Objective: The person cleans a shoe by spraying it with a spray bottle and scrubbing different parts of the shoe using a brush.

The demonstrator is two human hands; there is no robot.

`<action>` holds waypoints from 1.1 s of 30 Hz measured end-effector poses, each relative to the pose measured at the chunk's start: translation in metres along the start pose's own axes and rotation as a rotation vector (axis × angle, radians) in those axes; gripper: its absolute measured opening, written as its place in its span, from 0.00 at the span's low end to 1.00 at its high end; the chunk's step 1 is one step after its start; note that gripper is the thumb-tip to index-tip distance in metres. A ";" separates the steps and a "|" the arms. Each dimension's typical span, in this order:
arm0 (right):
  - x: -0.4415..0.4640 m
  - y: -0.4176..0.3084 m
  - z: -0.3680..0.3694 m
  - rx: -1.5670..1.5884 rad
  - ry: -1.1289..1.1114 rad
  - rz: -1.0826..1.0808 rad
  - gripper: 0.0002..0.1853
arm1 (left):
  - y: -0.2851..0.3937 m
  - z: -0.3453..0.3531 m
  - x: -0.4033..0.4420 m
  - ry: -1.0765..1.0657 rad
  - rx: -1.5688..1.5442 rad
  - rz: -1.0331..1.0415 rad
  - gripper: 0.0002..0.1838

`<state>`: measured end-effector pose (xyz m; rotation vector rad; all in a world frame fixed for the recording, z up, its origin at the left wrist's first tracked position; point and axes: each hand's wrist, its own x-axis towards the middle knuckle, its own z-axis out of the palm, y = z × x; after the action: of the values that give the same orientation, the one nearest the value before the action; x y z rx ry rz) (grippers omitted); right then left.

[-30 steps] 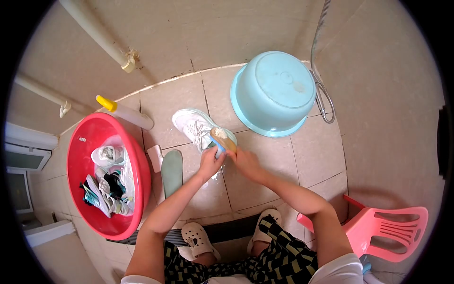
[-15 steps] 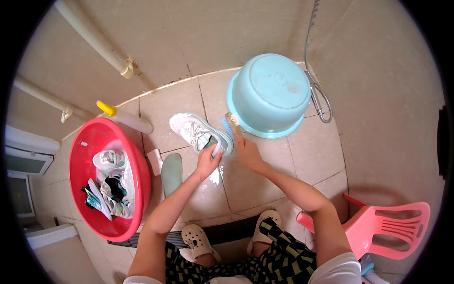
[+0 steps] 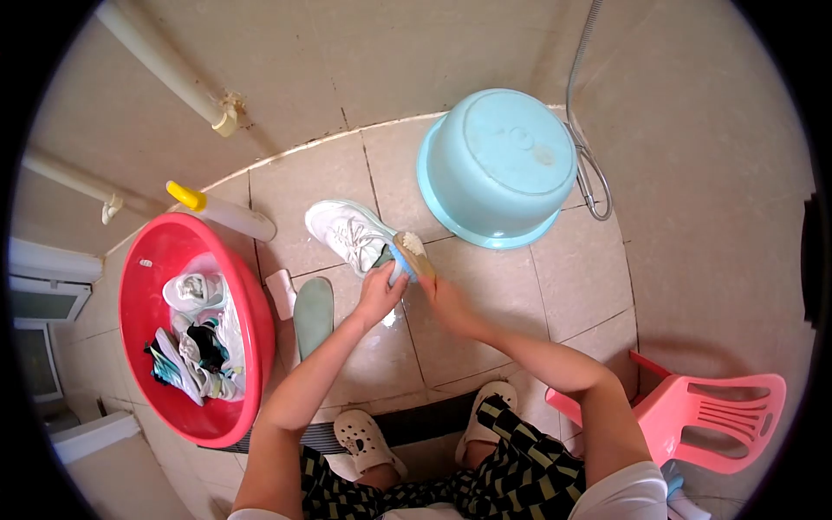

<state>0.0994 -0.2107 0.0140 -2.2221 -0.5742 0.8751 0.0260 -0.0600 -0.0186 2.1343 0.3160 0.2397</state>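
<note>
A white lace-up shoe [image 3: 347, 234] lies on its side on the tiled floor, its toe toward the upper left. My left hand [image 3: 380, 295] grips the shoe at its heel opening. In my right hand [image 3: 446, 303] is a wooden-handled brush [image 3: 413, 256] with blue bristles on one side and pale ones on the other. The blue bristles are against the heel end of the shoe. A grey-green insole [image 3: 313, 316] and a pale pink bar-shaped item [image 3: 282, 295] lie left of my left hand.
A red basin [image 3: 260, 347] with shoes in water stands at the left, a yellow-capped bottle [image 3: 227, 215] behind it. An upturned light-blue tub [image 3: 511, 165] is at the back, beside a shower hose [image 3: 570, 82]. A pink chair [image 3: 667, 425] stands at the right.
The brush first moved off the shoe's heel to the right, then came back against it. My left hand has kept its hold on the shoe, and the view has shifted slightly.
</note>
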 end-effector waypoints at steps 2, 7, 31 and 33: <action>0.008 -0.002 -0.003 -0.103 -0.039 0.041 0.31 | -0.005 -0.001 0.000 -0.005 0.015 0.013 0.08; 0.045 -0.008 -0.002 -0.008 0.035 -0.078 0.32 | -0.005 -0.004 0.002 -0.032 0.016 0.047 0.09; -0.009 0.006 -0.021 -0.245 -0.066 -0.131 0.25 | -0.011 -0.002 -0.019 0.037 -0.049 -0.076 0.11; 0.000 -0.004 -0.026 -0.278 -0.074 -0.175 0.24 | -0.009 -0.004 -0.020 0.018 -0.082 -0.109 0.09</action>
<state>0.1176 -0.2187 0.0310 -2.3464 -0.9607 0.8298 0.0047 -0.0583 -0.0246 2.0280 0.4243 0.2056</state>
